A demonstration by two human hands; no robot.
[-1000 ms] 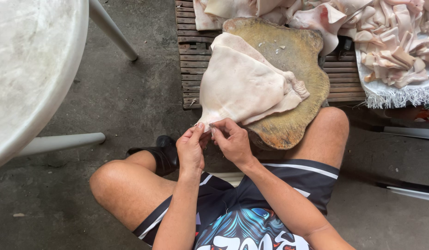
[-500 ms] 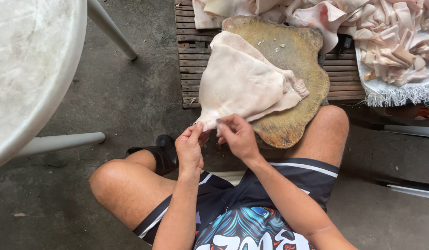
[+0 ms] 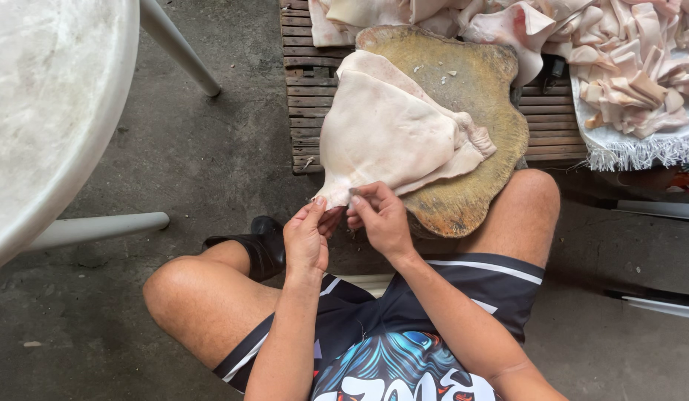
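Note:
A large pale sheet of raw skin [image 3: 392, 134] lies folded on a round worn wooden chopping block [image 3: 470, 200]. Its lower left corner hangs over the block's edge toward me. My left hand [image 3: 306, 239] pinches that hanging corner with thumb and fingertips. My right hand [image 3: 381, 219] sits beside it, fingers closed on the skin's lower edge, thumb pressed on top. Whether a small tool is between the fingers cannot be told. Both hands nearly touch each other, above my bare knees.
The block rests on a slatted wooden pallet [image 3: 303, 96]. A heap of pale skin pieces [image 3: 634, 67] lies on a fringed white cloth at the top right. A round white table [image 3: 47, 111] with legs stands at the left. A black boot [image 3: 262, 245] is on the concrete floor.
My hands stay at the skin's lower corner. The right hand has shifted slightly along the edge, its fingers regripping; the skin sheet lies as before.

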